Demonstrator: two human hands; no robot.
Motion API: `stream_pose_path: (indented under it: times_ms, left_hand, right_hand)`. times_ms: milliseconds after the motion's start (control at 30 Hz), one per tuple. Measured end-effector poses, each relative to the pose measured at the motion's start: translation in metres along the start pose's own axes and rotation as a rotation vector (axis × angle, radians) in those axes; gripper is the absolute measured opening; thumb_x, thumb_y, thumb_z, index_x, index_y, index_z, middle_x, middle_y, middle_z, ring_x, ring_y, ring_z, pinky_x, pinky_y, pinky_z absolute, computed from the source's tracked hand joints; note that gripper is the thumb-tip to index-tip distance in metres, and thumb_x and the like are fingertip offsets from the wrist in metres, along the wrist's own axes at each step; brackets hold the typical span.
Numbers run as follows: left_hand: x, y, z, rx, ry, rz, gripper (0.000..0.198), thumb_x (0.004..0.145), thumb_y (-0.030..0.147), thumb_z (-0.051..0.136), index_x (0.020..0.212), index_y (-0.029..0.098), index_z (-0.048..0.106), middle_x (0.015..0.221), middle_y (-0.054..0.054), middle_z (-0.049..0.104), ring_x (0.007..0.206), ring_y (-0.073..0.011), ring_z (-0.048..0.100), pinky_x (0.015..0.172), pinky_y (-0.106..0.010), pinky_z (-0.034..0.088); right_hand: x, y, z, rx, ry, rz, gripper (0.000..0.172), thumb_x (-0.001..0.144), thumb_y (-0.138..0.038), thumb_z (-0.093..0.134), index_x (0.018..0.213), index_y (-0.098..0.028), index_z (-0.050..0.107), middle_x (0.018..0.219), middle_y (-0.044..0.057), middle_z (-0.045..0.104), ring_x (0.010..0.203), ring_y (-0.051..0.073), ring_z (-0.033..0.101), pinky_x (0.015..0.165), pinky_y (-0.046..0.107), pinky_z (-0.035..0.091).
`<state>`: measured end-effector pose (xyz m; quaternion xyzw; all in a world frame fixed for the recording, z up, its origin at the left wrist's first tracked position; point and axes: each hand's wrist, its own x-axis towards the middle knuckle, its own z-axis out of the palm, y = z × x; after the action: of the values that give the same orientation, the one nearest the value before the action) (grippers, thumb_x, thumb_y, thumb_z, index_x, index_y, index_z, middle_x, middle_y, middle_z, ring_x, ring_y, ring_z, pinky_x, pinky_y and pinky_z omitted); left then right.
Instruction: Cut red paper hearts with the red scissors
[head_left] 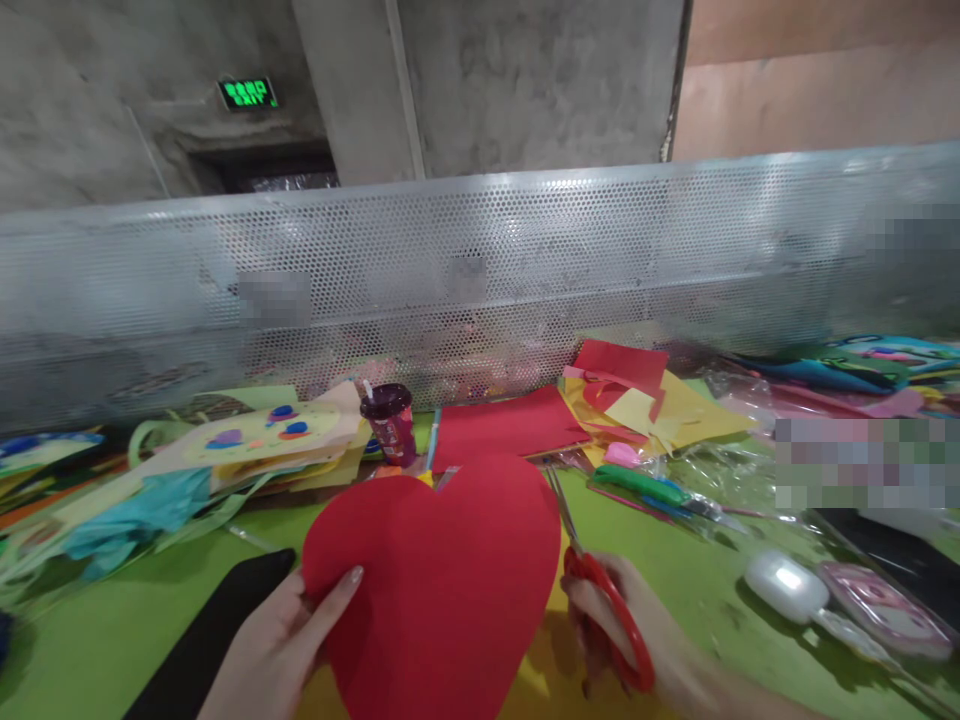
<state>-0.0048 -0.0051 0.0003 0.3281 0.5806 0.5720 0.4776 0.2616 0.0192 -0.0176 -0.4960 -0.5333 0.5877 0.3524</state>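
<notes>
Left hand (281, 640) is gripping the red paper heart (442, 580) at its left lobe, thumb lying on top, fingers under. The heart is being held just above the green table (112, 640), centre of view, point toward the person. Right hand (630, 630) is closed around the red-handled scissors (600, 590), fingers through the loops; the blades are pointing away, running along the heart's right edge, nearly shut. Yellow paper (551, 660) is lying under the heart. Behind it are sitting a red sheet (502, 425), a dark cup (388, 420) and a pile of red and yellow scraps (645, 400). A green pen (641, 485) is lying right of the scissors. A white case (784, 585) is sitting further right. A perforated metal screen (480, 270) is running across the back.
</notes>
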Motion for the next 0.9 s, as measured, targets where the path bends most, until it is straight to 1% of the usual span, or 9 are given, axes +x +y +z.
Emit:
stream_pose_path:
  times_ms: [67,167,400,533,733,900]
  left_hand:
    - [0.001,-0.001,-0.001,0.0,-0.016,0.002,0.054,0.06,0.042,0.072,0.107,0.021,0.055,0.102,-0.005,0.067,0.101,-0.0257,0.059,0.077,-0.031,0.053]
    - [0.003,-0.002,-0.001,0.001,-0.029,-0.003,0.054,0.06,0.042,0.073,0.106,0.021,0.055,0.102,-0.005,0.067,0.101,-0.0259,0.058,0.081,-0.033,0.052]
    - [0.002,-0.002,-0.002,0.028,-0.001,-0.006,0.045,0.055,0.043,0.075,0.091,0.021,0.059,0.097,-0.004,0.069,0.099,-0.0272,0.06,0.079,-0.032,0.053]
    - [0.001,-0.001,-0.001,0.053,-0.003,0.011,0.043,0.057,0.044,0.073,0.091,0.021,0.06,0.097,-0.004,0.069,0.098,-0.0258,0.06,0.081,-0.031,0.052]
    - [0.0,0.002,0.001,0.068,0.03,0.029,0.046,0.05,0.045,0.077,0.086,0.022,0.06,0.095,-0.005,0.069,0.098,-0.0276,0.06,0.077,-0.032,0.053]
    - [0.0,0.002,-0.001,0.124,0.055,0.053,0.047,0.05,0.047,0.076,0.085,0.021,0.06,0.094,-0.006,0.069,0.098,-0.0286,0.06,0.079,-0.034,0.052]
  right_hand:
    - [-0.001,-0.001,0.001,0.003,-0.01,-0.002,0.028,0.07,-0.041,0.052,0.058,-0.018,0.041,0.04,-0.004,0.051,0.034,0.01,0.053,0.033,0.017,0.039]
    - [-0.003,-0.005,0.002,0.011,-0.015,0.015,0.027,0.069,-0.041,0.053,0.059,-0.019,0.041,0.039,-0.004,0.05,0.034,0.011,0.052,0.034,0.019,0.041]
    - [-0.005,-0.011,0.003,-0.005,-0.03,0.022,0.025,0.069,-0.041,0.052,0.063,-0.018,0.045,0.038,-0.003,0.052,0.034,0.011,0.053,0.033,0.017,0.039]
    - [-0.005,-0.009,0.003,-0.018,-0.016,0.009,0.026,0.07,-0.042,0.051,0.062,-0.018,0.044,0.037,-0.003,0.052,0.033,0.009,0.051,0.031,0.015,0.036]
    - [-0.004,-0.007,0.003,-0.018,-0.021,0.004,0.024,0.071,-0.04,0.05,0.063,-0.018,0.046,0.037,-0.004,0.051,0.033,0.011,0.051,0.033,0.018,0.039]
    - [-0.003,-0.004,0.002,-0.048,-0.012,-0.005,0.025,0.07,-0.039,0.05,0.059,-0.018,0.044,0.037,-0.003,0.051,0.033,0.01,0.05,0.033,0.016,0.036]
